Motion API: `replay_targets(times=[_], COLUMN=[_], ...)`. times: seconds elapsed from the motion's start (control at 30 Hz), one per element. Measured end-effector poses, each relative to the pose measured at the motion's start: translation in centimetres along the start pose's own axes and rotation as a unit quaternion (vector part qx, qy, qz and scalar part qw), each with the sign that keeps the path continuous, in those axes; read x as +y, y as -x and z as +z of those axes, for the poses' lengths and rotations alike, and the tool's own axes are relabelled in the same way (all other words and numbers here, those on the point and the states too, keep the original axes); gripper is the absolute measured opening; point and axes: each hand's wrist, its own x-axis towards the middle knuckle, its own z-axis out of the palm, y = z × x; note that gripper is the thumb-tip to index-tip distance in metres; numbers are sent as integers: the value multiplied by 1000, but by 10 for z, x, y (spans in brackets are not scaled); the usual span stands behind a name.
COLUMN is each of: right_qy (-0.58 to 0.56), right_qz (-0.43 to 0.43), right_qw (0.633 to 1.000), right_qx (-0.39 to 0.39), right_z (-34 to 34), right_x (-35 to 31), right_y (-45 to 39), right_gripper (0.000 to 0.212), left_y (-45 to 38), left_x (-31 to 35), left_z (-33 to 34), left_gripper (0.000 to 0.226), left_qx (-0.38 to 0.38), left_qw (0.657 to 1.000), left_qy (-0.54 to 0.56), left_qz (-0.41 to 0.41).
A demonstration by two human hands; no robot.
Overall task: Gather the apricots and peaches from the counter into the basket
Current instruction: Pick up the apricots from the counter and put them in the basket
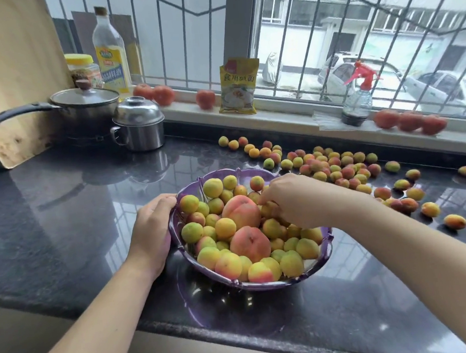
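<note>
left hand (152, 228) grips basket (326, 248) rim, likely steadying it | right hand (290, 199) inside basket, fingers curled among apricots (225, 228) beside peaches (242, 212); grip unclear | loose fruit (338, 167) beyond right hand, ungathered

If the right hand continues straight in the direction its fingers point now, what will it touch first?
The right hand points left and down into the purple basket. Its fingertips are already at the apricots piled there; going on, it would probably meet the upper peach next, though depth is unclear.
</note>
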Motion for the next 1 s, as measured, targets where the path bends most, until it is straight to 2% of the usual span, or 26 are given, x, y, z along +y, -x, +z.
replay_targets(times=[0.1,0.37,0.43,0.5,0.57,0.63,0.67,0.77,0.87,1.0], right_qy=[10,-29,-84,-194,-307,-359,-352,-290,-277,-204], right_qz=[0,-3,5,49,139,250,297,341,303,284], right_qw=[1000,999,995,963,886,823,815,837,859,906], right_qx=[13,21,58,181,317,361,350,313,306,238], right_z=[2,2,1,2,11,38,58,110,118,114], right_x=[2,4,10,25,49,77,88,100,98,99], right_y=[-6,-4,3,15,22,19,15,3,-14,-34], right_gripper=[20,19,23,23,22,22,23,24,32,43], left_y=[-3,-5,-4,-2,-1,0,-1,-2,-4,-4], left_x=[-3,-7,-8,-7,-5,-3,-3,-3,-5,-5], left_z=[-3,-6,-5,-3,-1,0,0,1,0,-1], left_gripper=[30,31,32,32,34,30,29,30,29,34], left_qx=[-11,-13,-10,-8,-5,-3,-2,-1,13,6], left_qw=[1000,1000,1000,1000,1000,1000,1000,999,999,1000], left_qy=[11,14,19,19,23,29,30,34,36,22], left_qz=[-8,-13,-12,-7,-3,-7,-8,-5,-6,4])
